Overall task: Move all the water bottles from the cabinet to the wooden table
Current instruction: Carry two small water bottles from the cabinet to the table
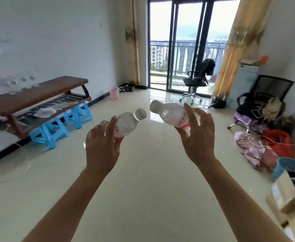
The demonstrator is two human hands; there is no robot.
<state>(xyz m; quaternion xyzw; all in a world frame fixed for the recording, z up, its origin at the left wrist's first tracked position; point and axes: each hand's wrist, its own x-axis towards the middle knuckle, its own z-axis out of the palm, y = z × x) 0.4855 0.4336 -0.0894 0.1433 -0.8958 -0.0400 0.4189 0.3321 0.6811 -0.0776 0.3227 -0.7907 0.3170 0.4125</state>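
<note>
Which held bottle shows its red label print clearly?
The right-hand bottle: its red print faces the camera. On the left-hand bottle, the left hand covers most of the label.

Clear plastic bottles [125,124], a glossy tiled floor [143,172] (reflective), a smooth wooden table [38,95].

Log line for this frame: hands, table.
left hand: grips white-capped clear plastic water bottle | right hand: holds red-labelled clear plastic water bottle | brown wooden table: at left, blurred bottles on top | stage: neither set down
</note>
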